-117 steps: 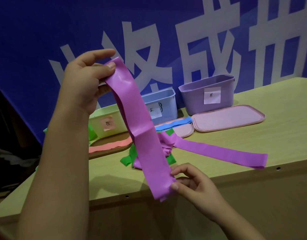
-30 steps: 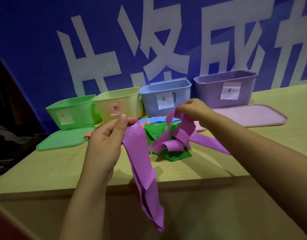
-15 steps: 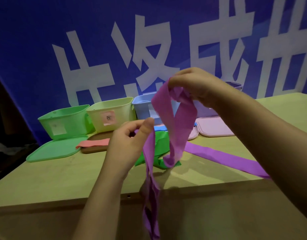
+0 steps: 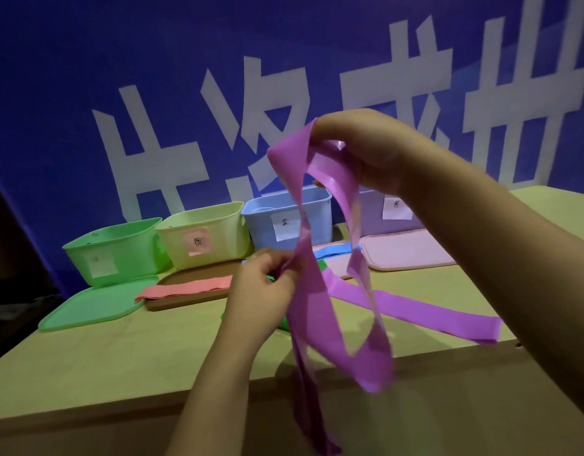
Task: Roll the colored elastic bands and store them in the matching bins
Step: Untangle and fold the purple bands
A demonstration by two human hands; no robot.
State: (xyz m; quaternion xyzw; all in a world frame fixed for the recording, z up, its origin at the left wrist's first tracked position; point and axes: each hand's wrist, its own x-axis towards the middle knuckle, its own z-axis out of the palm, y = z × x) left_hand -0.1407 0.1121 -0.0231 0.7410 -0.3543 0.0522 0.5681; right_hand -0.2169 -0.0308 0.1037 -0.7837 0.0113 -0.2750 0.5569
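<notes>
Purple band in hand: the purple band (image 4: 312, 311) hung unrolled and twisted in the air over the near edge of the table (image 4: 119, 357), 1 loop sagging low and a tail dropping below the table edge.
Right hand: the right hand (image 4: 366, 153) was raised high, fingers curled round the upper folds of the purple band.
Left hand: the left hand (image 4: 267, 284) sat lower and to the left, pinching the same band where it narrowed to a twist.
Second purple strip: another purple length (image 4: 432, 312) lay flat on the table to the right, reaching the near edge; whether it was a separate band or part of the held one could not be told.
Other bands: a pink band (image 4: 185, 287) lay across a brown lid (image 4: 185, 299), a blue band (image 4: 333, 250) lay in front of the blue bin, and a green band (image 4: 322, 265) showed only in bits behind the hands. None looked rolled.
Bins: 4 open bins stood in a row at the far side, from left to right the green bin (image 4: 116, 251), yellow bin (image 4: 202, 235), blue bin (image 4: 284, 218) and purple bin (image 4: 396, 209).
Bin contents: something pale showed inside the blue bin; the rest could not be seen into.
Progress: seemingly early. The held band was being untangled, not yet rolled.
Left to do: judging by the table, at least 4 colors remained to roll and store.
</notes>
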